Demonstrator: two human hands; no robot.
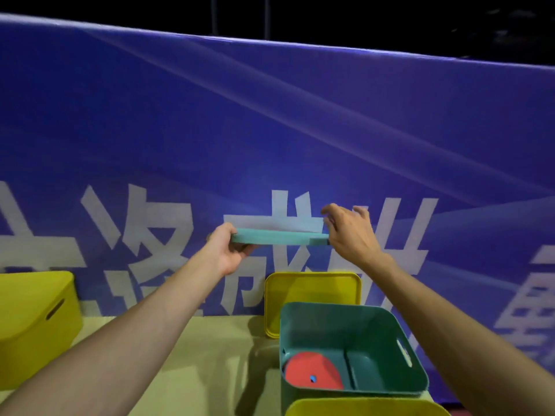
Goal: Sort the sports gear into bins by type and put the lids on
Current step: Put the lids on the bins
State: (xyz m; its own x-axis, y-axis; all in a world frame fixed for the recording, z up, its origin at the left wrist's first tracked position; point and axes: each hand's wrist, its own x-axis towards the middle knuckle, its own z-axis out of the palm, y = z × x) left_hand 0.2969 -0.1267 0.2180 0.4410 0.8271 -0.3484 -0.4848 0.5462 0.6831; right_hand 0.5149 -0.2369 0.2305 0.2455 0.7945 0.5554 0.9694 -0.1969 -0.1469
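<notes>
At the far left a yellow bin [33,325] stands on the pale tabletop [210,355] with its lid on and a slot handle showing in its side. Behind everything hangs a blue banner [270,115] printed with large white characters. The person's bare left forearm reaches up from the lower left, and the left hand [223,250] grips the left end of a teal lid [279,238], the thumb on top and the fingers curled underneath. The teal lid is held in the air in front of the banner, seen nearly edge-on and roughly level, well above the tabletop and up and to the left of the open bin it matches in colour. The right hand [351,232] holds the lid's right end, its fingers arched and spread loosely above the edge; exactly where they press cannot be made out. Below the lid, a yellow lid [312,292] stands on edge, leaning against the banner just behind the teal bin [375,325]. The teal bin sits open on the tabletop beneath the right forearm, with a slot handle in its right wall. Inside it, a red paddle [312,370] with a small blue spot lies on the left part of the floor. At the bottom edge, touching or just in front of the teal bin, the rounded top of another yellow container [360,408] shows.
</notes>
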